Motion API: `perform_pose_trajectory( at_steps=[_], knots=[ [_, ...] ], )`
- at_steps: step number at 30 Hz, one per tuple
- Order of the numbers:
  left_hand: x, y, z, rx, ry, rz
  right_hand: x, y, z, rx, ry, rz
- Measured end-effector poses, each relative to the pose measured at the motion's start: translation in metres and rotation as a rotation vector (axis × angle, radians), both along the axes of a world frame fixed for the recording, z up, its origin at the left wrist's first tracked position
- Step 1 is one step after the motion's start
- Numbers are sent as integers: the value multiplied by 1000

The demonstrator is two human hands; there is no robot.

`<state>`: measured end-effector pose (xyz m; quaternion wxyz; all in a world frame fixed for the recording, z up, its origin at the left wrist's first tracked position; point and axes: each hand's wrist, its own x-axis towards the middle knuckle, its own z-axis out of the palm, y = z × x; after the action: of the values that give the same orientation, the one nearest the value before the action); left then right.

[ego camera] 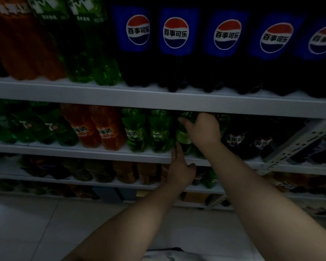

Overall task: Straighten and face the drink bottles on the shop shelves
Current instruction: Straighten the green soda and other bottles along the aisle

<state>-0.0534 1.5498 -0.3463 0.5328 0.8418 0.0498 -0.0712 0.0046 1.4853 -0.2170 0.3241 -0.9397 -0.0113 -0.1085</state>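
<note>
On the middle shelf (102, 150) stands a row of drink bottles. My right hand (201, 129) is wrapped around the upper part of a green bottle (183, 136) in that row. My left hand (180, 168) is lower, at the shelf's front edge, with its fingers up against the base of the same bottle. Two more green bottles (147, 132) stand just left of it, then two orange bottles (94, 127). Dark purple-labelled bottles (247, 142) stand to its right, partly hidden by my right forearm.
The top shelf (158, 98) holds large blue-labelled cola bottles (175, 46), green bottles (90, 53) and orange bottles (21, 44). Lower shelves (83, 180) carry more dim bottles. A slotted white upright (297, 144) leans at the right. Pale floor tiles (36, 223) lie below.
</note>
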Motion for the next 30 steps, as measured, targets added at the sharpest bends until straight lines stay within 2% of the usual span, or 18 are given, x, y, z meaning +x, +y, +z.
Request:
perform_pose_trajectory(
  at_steps=[3,7,10,12,15,17,19,22,23,27,30],
  knots=[
    [9,-2,4,-55,55,44,-2,3,2,-37,-36,28],
    [10,-5,8,-36,38,121,1,-12,3,104,98,170],
    [-4,-13,9,30,-2,171,3,-18,2,183,140,157],
    [-17,-21,6,60,-20,159,6,-16,2,117,115,143],
    [-27,-28,0,78,-20,124,6,-8,3,-106,48,130],
    [-26,-28,-3,80,-20,108,5,-5,4,-146,-1,117],
    [-24,-26,-5,66,-23,96,5,-9,5,-112,1,132],
    [-22,-26,-9,72,-24,79,6,-18,8,101,107,187],
    [-22,-26,-10,69,-19,76,6,-20,9,111,129,183],
    [-7,-21,-8,16,24,154,5,-17,9,-57,100,168],
    [8,-19,-2,23,115,234,6,-14,10,-57,108,146]
  ],
)
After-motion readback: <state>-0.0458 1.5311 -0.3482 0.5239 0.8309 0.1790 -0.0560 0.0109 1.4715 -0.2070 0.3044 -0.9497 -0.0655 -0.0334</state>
